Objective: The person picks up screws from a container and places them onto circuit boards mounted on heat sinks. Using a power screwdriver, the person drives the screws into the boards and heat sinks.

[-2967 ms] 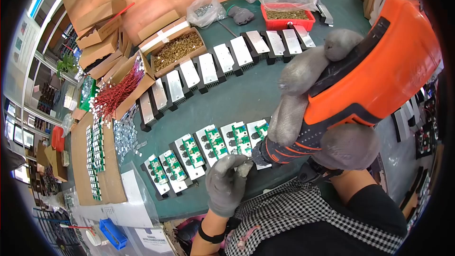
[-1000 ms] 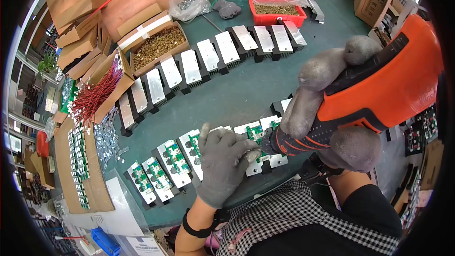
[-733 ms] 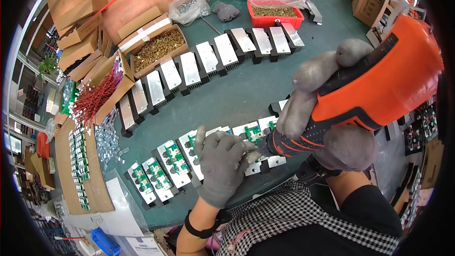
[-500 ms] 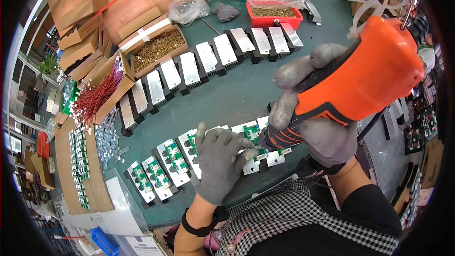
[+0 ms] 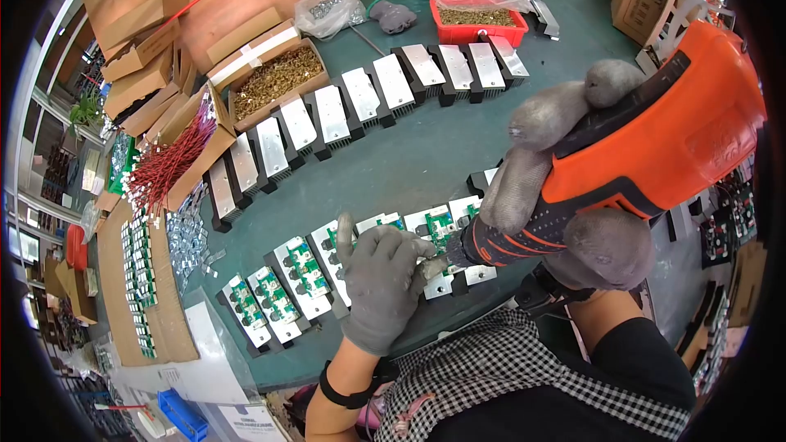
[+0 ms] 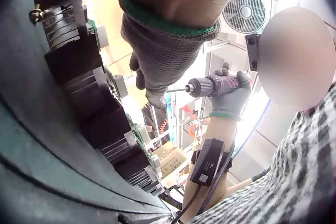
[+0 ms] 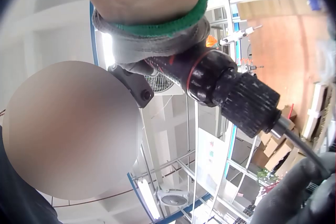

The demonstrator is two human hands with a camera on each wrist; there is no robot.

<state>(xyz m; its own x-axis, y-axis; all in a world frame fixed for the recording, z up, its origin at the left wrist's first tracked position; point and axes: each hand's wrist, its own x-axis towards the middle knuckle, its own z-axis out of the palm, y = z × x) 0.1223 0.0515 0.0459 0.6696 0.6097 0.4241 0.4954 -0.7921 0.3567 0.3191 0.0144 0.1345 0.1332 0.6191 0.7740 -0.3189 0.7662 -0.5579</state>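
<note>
My gloved right hand [image 5: 606, 250] grips an orange and black electric screwdriver [image 5: 655, 131], its body slanting up to the right. From the chuck [image 7: 249, 106] a thin metal bit [image 7: 299, 142] runs to the fingertips of my gloved left hand [image 5: 383, 278]. Thumb and forefinger pinch around the bit's tip; what else they may hold there is hidden. Both hands are over a row of heatsinks bearing green circuit boards [image 5: 304, 268]. The board nearest the bit [image 5: 443, 227] is partly covered by the left fingers and the chuck.
Behind lies a curved row of bare-topped heatsinks [image 5: 332, 115]. Further back stand a carton of brass-coloured screws [image 5: 315, 74] and a red bin [image 5: 524, 33]. At left are red wires [image 5: 176, 160], clear small parts [image 5: 187, 237] and a cardboard sheet [image 5: 176, 327] with small boards.
Since 3 seconds ago the left hand has moved up over the boards and turned its back upward. The screwdriver dipped left half a second ago and has swung back up to the right.
</note>
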